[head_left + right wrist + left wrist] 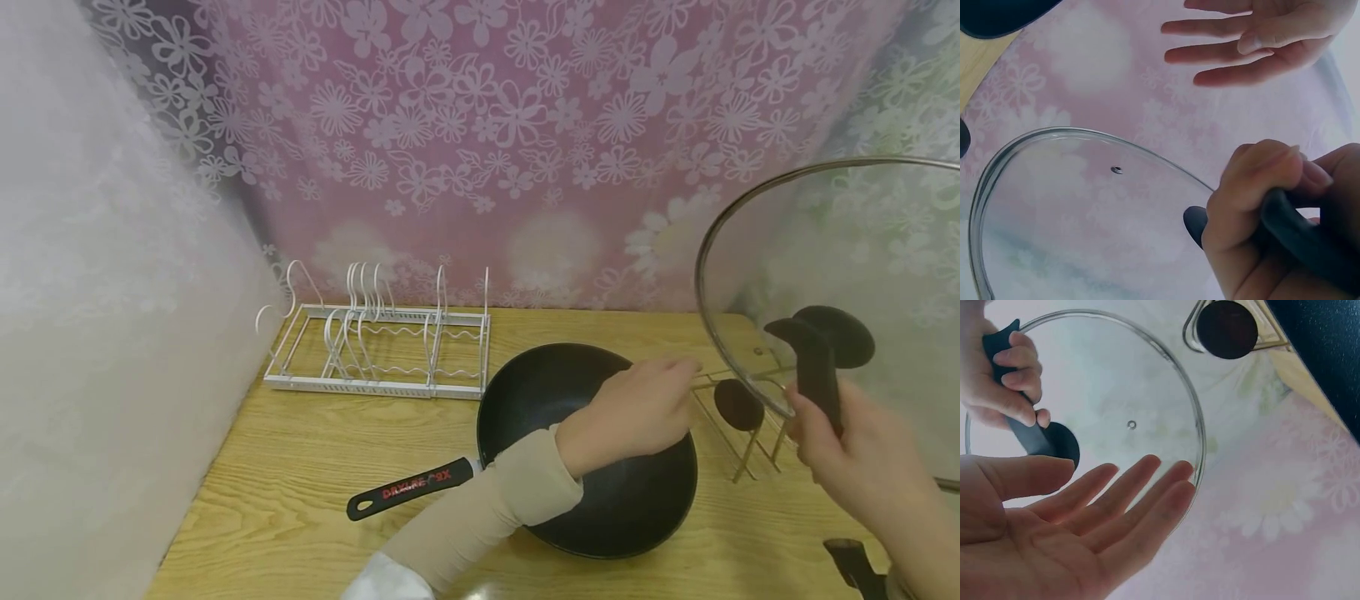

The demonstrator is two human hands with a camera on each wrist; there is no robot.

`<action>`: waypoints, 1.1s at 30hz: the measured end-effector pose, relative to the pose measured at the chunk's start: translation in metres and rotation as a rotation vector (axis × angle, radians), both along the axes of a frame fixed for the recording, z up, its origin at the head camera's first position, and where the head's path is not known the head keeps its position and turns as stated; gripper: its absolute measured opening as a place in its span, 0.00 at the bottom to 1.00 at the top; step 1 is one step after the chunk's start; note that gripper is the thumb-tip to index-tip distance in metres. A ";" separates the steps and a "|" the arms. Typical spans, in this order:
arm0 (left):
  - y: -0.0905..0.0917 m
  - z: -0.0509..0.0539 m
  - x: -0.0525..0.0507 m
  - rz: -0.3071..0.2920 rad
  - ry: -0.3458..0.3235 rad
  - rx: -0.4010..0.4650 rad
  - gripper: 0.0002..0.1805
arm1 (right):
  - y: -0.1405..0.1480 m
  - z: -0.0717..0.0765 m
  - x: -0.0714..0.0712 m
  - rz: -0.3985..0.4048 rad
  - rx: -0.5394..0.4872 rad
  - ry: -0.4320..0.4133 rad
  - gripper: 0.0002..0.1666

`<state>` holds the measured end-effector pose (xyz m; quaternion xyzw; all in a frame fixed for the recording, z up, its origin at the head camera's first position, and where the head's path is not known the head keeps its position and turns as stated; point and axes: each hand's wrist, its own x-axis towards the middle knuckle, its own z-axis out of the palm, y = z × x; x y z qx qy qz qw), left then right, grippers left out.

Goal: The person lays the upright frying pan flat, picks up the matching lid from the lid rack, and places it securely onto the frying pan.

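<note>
In the head view my right hand [862, 450] grips the black handle [817, 375] of a large round glass lid [750, 242] with a metal rim. The lid is held up on edge at the right. My left hand [637, 408] reaches over a black wok [555, 517], its fingers toward the lid. The left wrist view shows that left hand [1104, 531] palm up with fingers extended, holding nothing; whether it touches the lid's rim I cannot tell. The right wrist view shows my right fingers [1260, 181] wrapped round the lid's handle.
A white wire rack [382, 387] with upright dividers stands at the back left. The wok's handle [412, 487] points left. A small metal rack [742, 467] with a dark round knob [738, 404] stands right of the wok. Another black handle [855, 567] shows at the lower right.
</note>
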<state>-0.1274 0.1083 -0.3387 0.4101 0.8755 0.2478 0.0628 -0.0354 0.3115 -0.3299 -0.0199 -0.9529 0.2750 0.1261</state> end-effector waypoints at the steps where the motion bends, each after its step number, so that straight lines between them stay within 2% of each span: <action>1: -0.004 0.001 0.002 0.002 0.018 0.001 0.07 | -0.001 0.000 0.001 0.005 -0.005 0.002 0.13; 4: -0.014 0.003 0.007 0.018 0.035 0.014 0.09 | -0.005 0.002 0.004 0.002 -0.001 -0.003 0.14; 8: -0.026 0.004 0.013 0.029 -0.015 0.046 0.17 | -0.008 0.002 0.007 0.005 0.020 0.016 0.14; 11: -0.034 0.003 0.017 0.035 -0.016 0.061 0.20 | -0.011 0.002 0.010 0.022 0.006 0.019 0.13; 23: -0.069 -0.001 0.031 0.098 0.021 0.097 0.19 | -0.028 0.004 0.024 0.045 -0.043 0.053 0.07; 33: -0.098 -0.013 0.032 0.190 0.079 0.120 0.19 | -0.043 0.000 0.036 0.112 -0.131 0.160 0.05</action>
